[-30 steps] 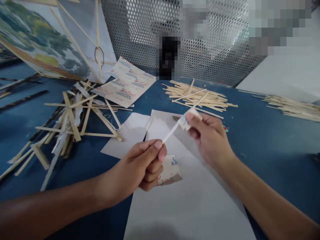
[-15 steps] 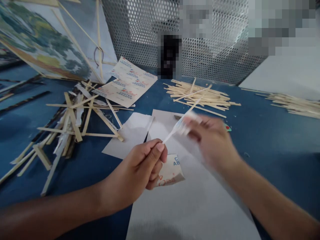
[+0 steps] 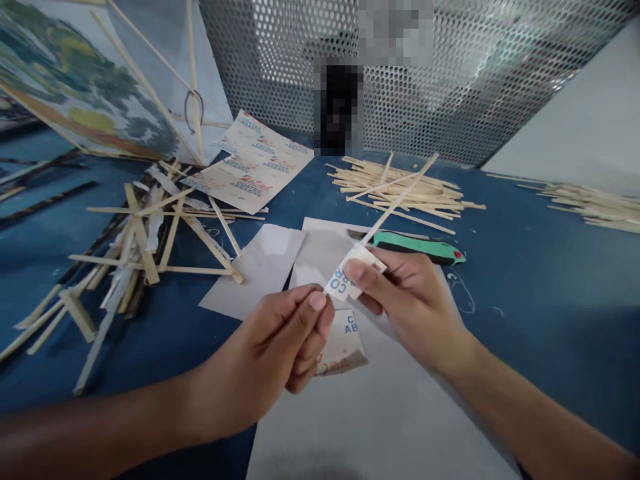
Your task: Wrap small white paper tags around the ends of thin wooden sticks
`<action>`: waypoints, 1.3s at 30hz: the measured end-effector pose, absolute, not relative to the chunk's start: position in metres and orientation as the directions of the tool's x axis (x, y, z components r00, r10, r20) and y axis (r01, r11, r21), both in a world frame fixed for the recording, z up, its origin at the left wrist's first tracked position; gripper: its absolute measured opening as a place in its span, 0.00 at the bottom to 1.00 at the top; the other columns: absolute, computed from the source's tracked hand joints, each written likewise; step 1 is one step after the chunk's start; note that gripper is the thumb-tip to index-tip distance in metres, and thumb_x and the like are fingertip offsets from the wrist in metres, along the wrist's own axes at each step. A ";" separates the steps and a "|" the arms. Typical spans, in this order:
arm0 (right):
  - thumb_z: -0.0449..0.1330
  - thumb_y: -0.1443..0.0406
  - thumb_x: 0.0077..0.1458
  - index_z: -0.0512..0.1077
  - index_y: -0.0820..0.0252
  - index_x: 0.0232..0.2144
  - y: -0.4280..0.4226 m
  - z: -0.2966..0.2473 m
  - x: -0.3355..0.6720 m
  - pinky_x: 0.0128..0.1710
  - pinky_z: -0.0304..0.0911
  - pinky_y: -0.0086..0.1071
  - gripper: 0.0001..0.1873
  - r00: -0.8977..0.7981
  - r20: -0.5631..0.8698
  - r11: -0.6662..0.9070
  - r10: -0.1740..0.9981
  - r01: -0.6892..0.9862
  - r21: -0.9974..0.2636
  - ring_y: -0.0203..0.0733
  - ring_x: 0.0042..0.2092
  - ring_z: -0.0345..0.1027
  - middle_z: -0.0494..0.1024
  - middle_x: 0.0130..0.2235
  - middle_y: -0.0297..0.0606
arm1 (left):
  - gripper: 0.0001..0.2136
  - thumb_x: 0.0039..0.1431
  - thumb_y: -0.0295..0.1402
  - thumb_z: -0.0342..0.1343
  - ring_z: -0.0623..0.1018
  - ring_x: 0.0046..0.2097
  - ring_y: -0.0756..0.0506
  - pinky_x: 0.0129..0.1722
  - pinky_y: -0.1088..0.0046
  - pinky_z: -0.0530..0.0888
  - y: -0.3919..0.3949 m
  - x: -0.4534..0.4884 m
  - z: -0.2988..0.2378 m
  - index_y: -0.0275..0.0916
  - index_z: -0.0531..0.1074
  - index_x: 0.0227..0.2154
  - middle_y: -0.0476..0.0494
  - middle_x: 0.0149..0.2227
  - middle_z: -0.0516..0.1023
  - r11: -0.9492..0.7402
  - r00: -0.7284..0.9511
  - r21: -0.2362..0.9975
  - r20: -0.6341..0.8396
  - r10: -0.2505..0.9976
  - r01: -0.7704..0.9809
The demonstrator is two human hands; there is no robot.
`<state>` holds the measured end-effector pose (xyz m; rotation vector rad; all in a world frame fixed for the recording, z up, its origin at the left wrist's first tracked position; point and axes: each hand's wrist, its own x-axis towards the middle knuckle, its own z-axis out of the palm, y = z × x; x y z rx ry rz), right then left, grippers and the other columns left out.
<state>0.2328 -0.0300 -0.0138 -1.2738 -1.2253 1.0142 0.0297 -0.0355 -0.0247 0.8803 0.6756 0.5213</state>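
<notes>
My left hand (image 3: 285, 347) is closed, pinching the near end of a thin bamboo stick (image 3: 400, 200) between thumb and forefinger. My right hand (image 3: 400, 300) is closed on a small white sticker with blue letters (image 3: 345, 280), held against the stick right beside my left fingertips. The stick runs up and to the right past my right hand. A second printed sticker piece (image 3: 343, 343) lies on the white paper sheet (image 3: 380, 413) under my left hand.
A green-handled cutter (image 3: 420, 245) lies beyond my right hand. Piles of bamboo sticks (image 3: 400, 190) sit behind and at the far right (image 3: 590, 203). A sticker sheet (image 3: 255, 163), tangled stick scraps (image 3: 145, 247), a kite (image 3: 100, 80) and a perforated metal screen (image 3: 450, 73) surround the blue table (image 3: 550, 287).
My right hand has slid down the stick toward my left hand, bringing the sticker close to my left fingertips. The green cutter behind it has come into view.
</notes>
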 end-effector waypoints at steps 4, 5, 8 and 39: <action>0.67 0.50 0.56 0.63 0.58 0.17 -0.033 -0.012 0.231 0.21 0.45 0.31 0.26 0.080 0.085 0.072 0.993 0.149 -0.986 0.31 0.22 0.46 0.57 0.19 0.28 | 0.17 0.72 0.44 0.47 0.49 0.19 0.56 0.16 0.87 0.56 -0.036 0.028 -0.026 0.40 0.64 0.28 0.61 0.18 0.50 0.532 0.679 0.837 -0.317 0.662 -0.126; 0.67 0.51 0.56 0.63 0.58 0.17 -0.034 -0.012 0.230 0.21 0.45 0.31 0.26 0.084 0.093 0.079 0.992 0.157 -0.984 0.31 0.22 0.47 0.58 0.19 0.28 | 0.17 0.72 0.44 0.47 0.49 0.19 0.56 0.17 0.86 0.56 -0.036 0.028 -0.026 0.40 0.64 0.28 0.60 0.18 0.50 0.525 0.681 0.843 -0.314 0.661 -0.121; 0.66 0.52 0.57 0.65 0.58 0.18 -0.036 -0.013 0.230 0.20 0.45 0.30 0.24 0.037 0.089 0.081 0.995 0.170 -0.982 0.30 0.22 0.47 0.59 0.20 0.28 | 0.18 0.71 0.45 0.47 0.51 0.19 0.56 0.17 0.86 0.58 -0.035 0.027 -0.025 0.40 0.64 0.28 0.60 0.18 0.51 0.501 0.680 0.859 -0.305 0.667 -0.106; 0.65 0.63 0.60 0.72 0.56 0.21 -0.022 0.014 0.272 0.22 0.45 0.33 0.15 0.377 0.380 0.430 0.845 -0.053 -0.901 0.33 0.25 0.46 0.57 0.25 0.31 | 0.21 0.73 0.47 0.42 0.55 0.22 0.54 0.22 0.75 0.54 -0.040 0.015 -0.022 0.40 0.67 0.28 0.56 0.19 0.58 0.275 0.671 0.958 -0.259 0.695 0.085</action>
